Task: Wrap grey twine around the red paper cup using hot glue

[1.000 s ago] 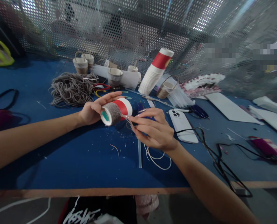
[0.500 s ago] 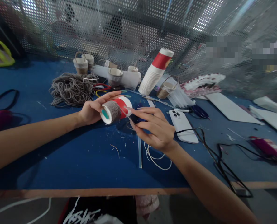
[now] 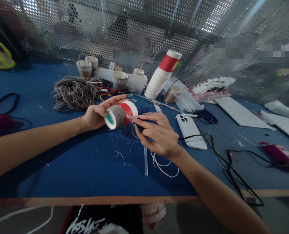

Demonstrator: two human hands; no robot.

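My left hand is wrapped round a paper cup lying on its side above the table, its base turned left toward me. Grey-brown twine is wound in close rows round the base half; the red band and white rim half are bare. A teal patch shows on the base. My right hand has its fingers bent, index fingertip and thumb close together at the edge of the wound twine. Whatever is pinched between them is too small to make out. A dark blue object is partly hidden behind this hand.
Behind lie a heap of grey cord, small twine-covered cups with handles and a leaning stack of paper cups. To the right are a white phone and black cable. A clear stick lies in front.
My right index fingertip has shifted left from the red band to the twine's edge, and the fingers have bunched a little. My left hand and the cup have barely moved.
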